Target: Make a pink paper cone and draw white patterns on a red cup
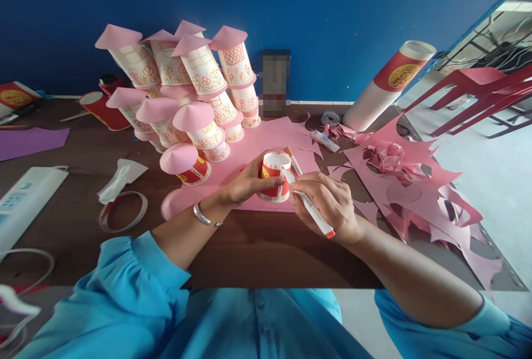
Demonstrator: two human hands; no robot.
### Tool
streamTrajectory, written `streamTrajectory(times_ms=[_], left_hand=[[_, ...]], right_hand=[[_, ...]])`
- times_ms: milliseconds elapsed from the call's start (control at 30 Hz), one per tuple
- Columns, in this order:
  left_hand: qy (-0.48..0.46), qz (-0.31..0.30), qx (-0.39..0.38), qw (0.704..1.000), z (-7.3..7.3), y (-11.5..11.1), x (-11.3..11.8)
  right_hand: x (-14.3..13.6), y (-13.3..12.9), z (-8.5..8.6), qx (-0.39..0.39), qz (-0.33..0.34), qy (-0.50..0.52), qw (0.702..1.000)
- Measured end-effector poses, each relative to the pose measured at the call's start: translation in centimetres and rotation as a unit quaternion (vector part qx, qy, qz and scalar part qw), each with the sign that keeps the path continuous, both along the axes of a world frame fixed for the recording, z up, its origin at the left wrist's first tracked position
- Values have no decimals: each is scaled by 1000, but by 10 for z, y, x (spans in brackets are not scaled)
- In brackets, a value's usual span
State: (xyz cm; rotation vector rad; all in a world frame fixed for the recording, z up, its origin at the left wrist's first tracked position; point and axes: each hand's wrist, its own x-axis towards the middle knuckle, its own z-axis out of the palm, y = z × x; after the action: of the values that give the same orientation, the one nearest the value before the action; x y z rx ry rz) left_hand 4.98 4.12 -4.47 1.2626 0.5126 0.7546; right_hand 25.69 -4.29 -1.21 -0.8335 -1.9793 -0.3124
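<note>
My left hand (252, 180) grips a red and white paper cup (272, 173) from its left side, thumb across the front. The cup stands upright over the near edge of a pink paper sheet (270, 134). Pinched in my right hand (326, 201) is a white marker (316, 216) with an orange end, its tip at the right side of the cup. Another marker (294, 160) with an orange-brown end lies just behind. To the left, a red cup with a pink cone roof (179, 158) rests on its side.
Decorated cups with pink cone roofs (202, 73) are stacked at the back left. A tall cup stack (384, 90) leans at the back right. Pink scraps (415, 193) cover the right side. Tape (123, 212) and a power strip (25, 198) lie left.
</note>
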Motion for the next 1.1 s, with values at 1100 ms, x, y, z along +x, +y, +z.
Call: streamTrajectory(times_ms=[1100], left_hand=[[-9,-10,6,1000,-3,3,0]], right_hand=[[1,-1,5,-17,13,-17,1000]])
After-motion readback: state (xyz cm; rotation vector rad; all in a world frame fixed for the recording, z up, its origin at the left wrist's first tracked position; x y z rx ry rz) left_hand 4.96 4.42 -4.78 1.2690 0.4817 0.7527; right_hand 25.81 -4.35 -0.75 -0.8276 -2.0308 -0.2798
